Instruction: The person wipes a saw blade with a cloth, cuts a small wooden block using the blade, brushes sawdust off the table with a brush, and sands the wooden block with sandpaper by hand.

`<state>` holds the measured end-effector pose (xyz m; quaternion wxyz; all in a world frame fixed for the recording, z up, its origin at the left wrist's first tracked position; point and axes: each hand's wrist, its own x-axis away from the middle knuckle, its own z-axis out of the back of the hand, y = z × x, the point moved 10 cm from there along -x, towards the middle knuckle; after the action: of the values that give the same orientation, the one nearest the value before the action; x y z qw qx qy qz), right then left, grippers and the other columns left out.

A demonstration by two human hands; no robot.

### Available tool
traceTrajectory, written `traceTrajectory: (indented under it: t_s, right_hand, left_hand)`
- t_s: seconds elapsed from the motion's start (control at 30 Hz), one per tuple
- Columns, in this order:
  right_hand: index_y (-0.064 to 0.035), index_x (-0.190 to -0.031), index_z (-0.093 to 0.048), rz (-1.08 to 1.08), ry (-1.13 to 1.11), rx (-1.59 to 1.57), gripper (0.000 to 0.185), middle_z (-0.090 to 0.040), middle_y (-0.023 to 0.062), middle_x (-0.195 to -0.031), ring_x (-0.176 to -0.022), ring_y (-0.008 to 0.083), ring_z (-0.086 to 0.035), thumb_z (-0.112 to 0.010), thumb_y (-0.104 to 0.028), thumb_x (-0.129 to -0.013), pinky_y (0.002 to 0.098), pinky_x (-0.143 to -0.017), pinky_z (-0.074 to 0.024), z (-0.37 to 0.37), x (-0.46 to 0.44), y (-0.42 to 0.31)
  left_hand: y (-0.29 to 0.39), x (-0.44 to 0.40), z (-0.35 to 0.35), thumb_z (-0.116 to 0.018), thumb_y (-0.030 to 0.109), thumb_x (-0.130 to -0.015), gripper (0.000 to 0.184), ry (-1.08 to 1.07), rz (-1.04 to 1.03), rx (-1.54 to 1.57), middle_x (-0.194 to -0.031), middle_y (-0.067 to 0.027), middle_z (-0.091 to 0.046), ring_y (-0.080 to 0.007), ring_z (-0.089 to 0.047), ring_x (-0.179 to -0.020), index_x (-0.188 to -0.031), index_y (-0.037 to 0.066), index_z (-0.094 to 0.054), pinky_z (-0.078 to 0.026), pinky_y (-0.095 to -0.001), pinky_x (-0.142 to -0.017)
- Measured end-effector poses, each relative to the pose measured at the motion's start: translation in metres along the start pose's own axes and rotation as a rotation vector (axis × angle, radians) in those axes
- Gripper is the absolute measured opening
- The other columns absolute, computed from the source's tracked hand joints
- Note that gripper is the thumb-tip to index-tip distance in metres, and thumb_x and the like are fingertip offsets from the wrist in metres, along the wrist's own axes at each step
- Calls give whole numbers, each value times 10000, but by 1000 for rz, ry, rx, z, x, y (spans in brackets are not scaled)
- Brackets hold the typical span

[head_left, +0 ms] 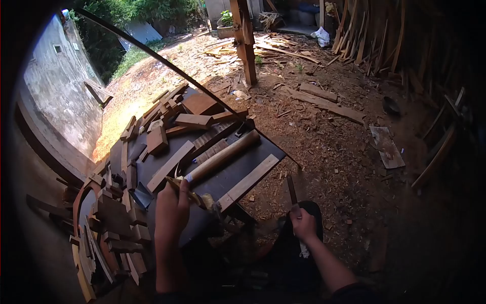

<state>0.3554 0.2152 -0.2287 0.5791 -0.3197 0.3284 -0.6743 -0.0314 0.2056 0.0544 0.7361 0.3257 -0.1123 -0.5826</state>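
Observation:
My left hand (172,206) is closed at the near edge of the dark tabletop (212,183), around a thin yellowish piece (191,194). Just beyond it, a round wooden rod (223,158) lies diagonally on the table. A flat light board (248,182) runs along the table's right side, and another board (171,165) lies left of the rod. Over my dark-clothed leg, my right hand (302,225) is wrapped round the lower end of a narrow dark blade-like tool (292,190), which points up and away from me.
Wood blocks (157,140) crowd the table's far and left sides. A wooden post (245,48) stands beyond. Planks (324,104) and shavings cover the ground. A pale wall (63,76) rises at left, with upright wood strips (367,38) at right.

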Motion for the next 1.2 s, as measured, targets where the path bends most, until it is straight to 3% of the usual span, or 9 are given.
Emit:
traceTrajectory:
  t_s: [0.1, 0.17, 0.2, 0.3, 0.33, 0.43, 0.53, 0.63, 1.2]
  right_hand:
    - [-20, -991, -688, 25, 14, 13, 378, -732, 218, -889, -930, 437, -718, -675, -397, -969, 471, -749, -551, -1, -1, -2]
    - [-18, -916, -656, 71, 17, -69, 368, -694, 138, -744, -711, 263, -727, -627, -366, -1032, 391, -635, -518, -5, -1, 3]
    - [-47, -950, -630, 28, -56, -103, 334, -630, 63, -672, -590, 140, -641, -585, -354, -1072, 317, -546, -467, -11, -2, 13]
    - [-46, -1052, -628, -64, -155, -472, 335, -632, 65, -640, -565, 176, -648, -562, -373, -1085, 319, -526, -482, -13, 1, 22]
    - [-48, -1145, -586, -10, -126, -588, 323, -565, 3, -614, -519, 81, -558, -500, -358, -1118, 264, -470, -433, -7, 3, 11]
    - [-52, -1167, -567, -28, -27, -705, 305, -571, 12, -663, -523, 90, -575, -501, -346, -1117, 247, -491, -452, 24, 30, -39]
    - [-40, -1284, -570, 245, -140, -314, 274, -673, 82, -822, -585, 172, -652, -494, -238, -1111, 316, -526, -510, 31, 57, -109]
    - [-53, -1327, -574, 559, -139, -23, 301, -742, 194, -1111, -938, 388, -740, -558, -102, -1030, 466, -753, -596, 2, 73, -203]
    - [19, -1260, -524, 576, -147, 519, 265, -707, 261, -779, -659, 437, -708, -545, -129, -1041, 533, -575, -573, -44, 63, -235]
  left_hand:
    - [-28, 28, 40, -484, 357, -1090, 431, 38, 128, -376, -807, -243, -682, -458, -684, -846, -998, -38, -630, -501, -528, -742]
    - [-34, 41, 54, -511, 347, -1086, 411, -96, 160, -477, -796, -227, -674, -428, -684, -808, -975, -34, -618, -500, -494, -720]
    - [-30, 45, 61, -526, 331, -1084, 393, -81, 120, -348, -778, -216, -661, -411, -666, -763, -967, -34, -613, -493, -475, -701]
    - [-7, 44, 74, -561, 275, -1079, 335, 78, -26, -120, -728, -185, -609, -369, -595, -664, -951, -33, -596, -462, -433, -660]
    - [-2, 41, 70, -568, 255, -1075, 325, 104, -19, -66, -720, -176, -585, -366, -575, -644, -940, -40, -593, -455, -438, -652]
    - [12, 24, 36, -569, 279, -1077, 345, -3, -258, -147, -751, -108, -579, -217, -562, -700, -952, -40, -601, -449, -368, -685]
    - [8, -2, -17, -580, 268, -1062, 341, -264, -229, -61, -754, -154, -592, -264, -567, -679, -950, -53, -599, -464, -397, -676]
    - [16, -24, -70, -633, 279, -1027, 327, -385, -427, -181, -752, -228, -620, -344, -567, -662, -986, -45, -646, -484, -438, -664]
    - [-12, -36, -93, -667, 271, -979, 334, -408, -404, 58, -808, -252, -662, -422, -643, -774, -896, -52, -663, -504, -474, -727]
